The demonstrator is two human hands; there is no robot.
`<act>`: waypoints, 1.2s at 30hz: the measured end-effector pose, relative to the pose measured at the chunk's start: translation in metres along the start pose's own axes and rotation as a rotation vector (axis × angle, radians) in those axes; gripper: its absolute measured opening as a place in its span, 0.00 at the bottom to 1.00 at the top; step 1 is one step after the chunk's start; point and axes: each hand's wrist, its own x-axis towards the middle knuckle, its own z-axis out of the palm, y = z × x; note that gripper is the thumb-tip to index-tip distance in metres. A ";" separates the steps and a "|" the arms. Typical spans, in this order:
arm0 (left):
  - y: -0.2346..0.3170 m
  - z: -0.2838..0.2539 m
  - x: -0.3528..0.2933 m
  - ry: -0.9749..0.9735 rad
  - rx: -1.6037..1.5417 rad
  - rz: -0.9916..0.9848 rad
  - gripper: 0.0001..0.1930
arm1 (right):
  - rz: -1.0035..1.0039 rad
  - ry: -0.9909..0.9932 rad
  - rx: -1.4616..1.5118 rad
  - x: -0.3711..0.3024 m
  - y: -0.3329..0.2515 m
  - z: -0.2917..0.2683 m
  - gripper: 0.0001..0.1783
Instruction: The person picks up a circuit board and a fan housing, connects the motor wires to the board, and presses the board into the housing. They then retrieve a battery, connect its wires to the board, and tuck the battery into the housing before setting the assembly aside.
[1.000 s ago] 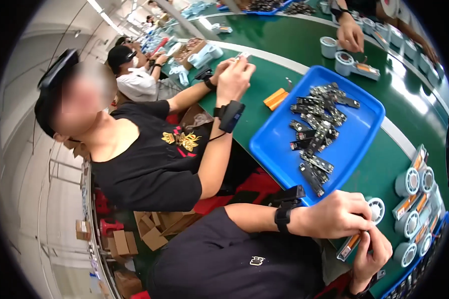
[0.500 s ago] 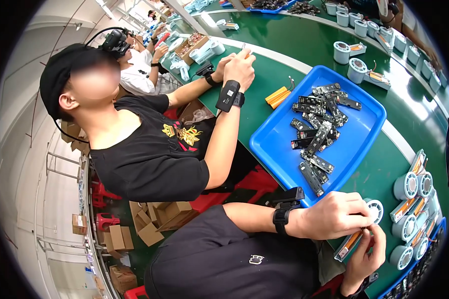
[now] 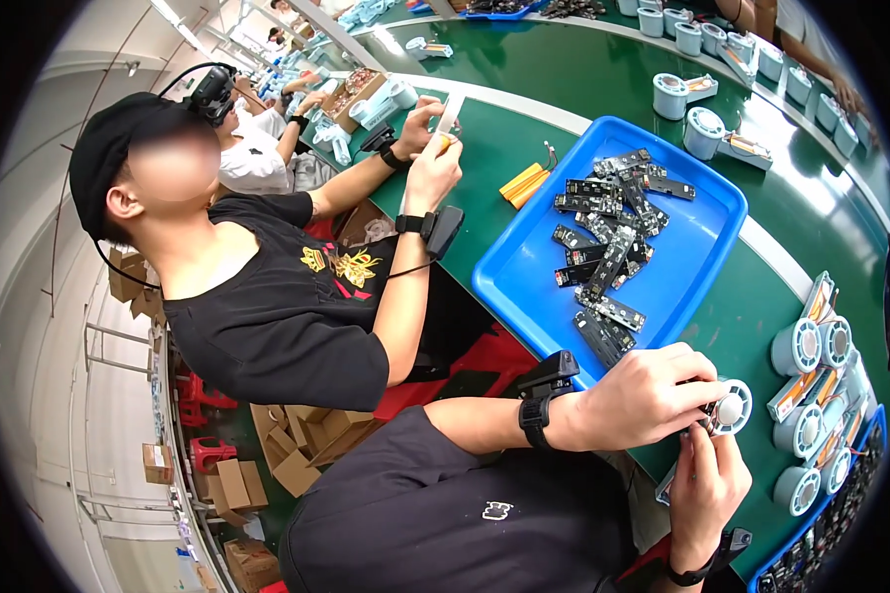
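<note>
A light-blue handheld fan unit [image 3: 732, 407], with a round slotted head, lies close between my hands at the table's near right edge. My left hand [image 3: 648, 395] is closed, its fingertips pinching a small dark part by the round head. From below, my right hand [image 3: 707, 484] meets the same spot with thumb and fingers pinched at the unit's neck. My fingers and palm cover most of the unit's handle, so what exactly each fingertip holds is partly hidden. Beyond my left hand stands a blue tray [image 3: 677, 306] holding several black circuit boards [image 3: 613, 257].
Several light-blue fan units [image 3: 799, 435] with orange cells are grouped right of my hands, beside another blue tray [image 3: 872, 445]. Orange battery cells [image 3: 524, 185] lie beyond the first tray. A co-worker in black [image 3: 277, 277] sits to the left, handling a pale strip.
My hands have come together around the fan unit's neck, and the round head is more exposed. The orange cell in the handle is now covered. The co-worker's hands have lowered, showing a pale strip.
</note>
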 end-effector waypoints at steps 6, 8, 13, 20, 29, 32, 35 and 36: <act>-0.012 0.013 0.008 -0.070 -0.095 -0.004 0.17 | 0.122 -0.029 0.095 -0.002 0.015 -0.013 0.09; -0.026 0.015 0.015 -0.057 0.071 0.180 0.17 | 0.167 0.038 0.163 0.000 0.041 -0.006 0.10; -0.051 0.039 0.011 -0.320 0.049 0.211 0.19 | 0.112 0.092 0.375 0.003 0.094 0.013 0.10; -0.060 0.068 0.017 -0.358 -0.008 0.098 0.18 | 0.151 0.112 0.409 -0.008 0.122 0.017 0.10; -0.054 0.067 0.012 -0.544 -0.135 0.044 0.18 | 0.323 0.072 0.522 -0.009 0.119 0.004 0.10; -0.046 0.071 0.011 -0.507 -0.220 -0.113 0.18 | 0.193 0.041 0.516 -0.012 0.121 0.011 0.10; -0.037 0.072 0.015 -0.426 -0.303 -0.232 0.18 | 0.101 0.046 0.498 -0.012 0.124 0.018 0.11; -0.038 0.073 0.015 -0.433 -0.302 -0.233 0.18 | 0.071 0.063 0.482 -0.011 0.126 0.021 0.11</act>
